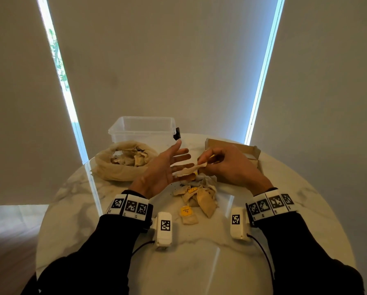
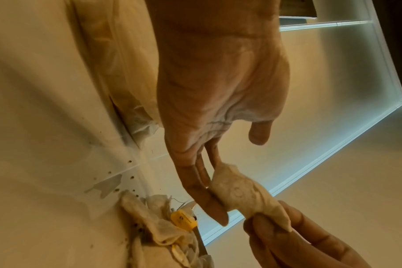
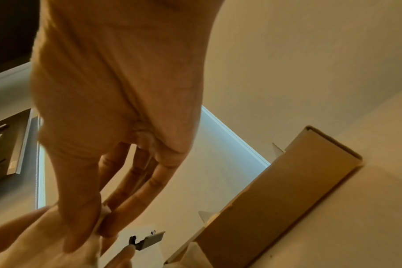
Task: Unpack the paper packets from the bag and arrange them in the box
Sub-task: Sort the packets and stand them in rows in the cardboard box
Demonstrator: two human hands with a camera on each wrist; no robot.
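Centre of the head view: right hand (image 1: 227,165) pinching one paper packet (image 1: 189,170) by its end, above the counter (image 1: 199,262). Left hand (image 1: 165,167) spread wide, palm up, fingers straight under the packet's other end, touching it. Below the hands, a loose pile of packets (image 1: 199,196) with yellow tags, partly hidden by the held packet. Bag (image 1: 123,162) at centre left, rolled open, more packets inside, hard to count. Cardboard box (image 1: 250,152) at centre right, mostly covered by the right hand, interior unseen. Clear plastic tub (image 1: 142,128) behind the bag. Right wrist view: blurred, only a packet sliver visible.
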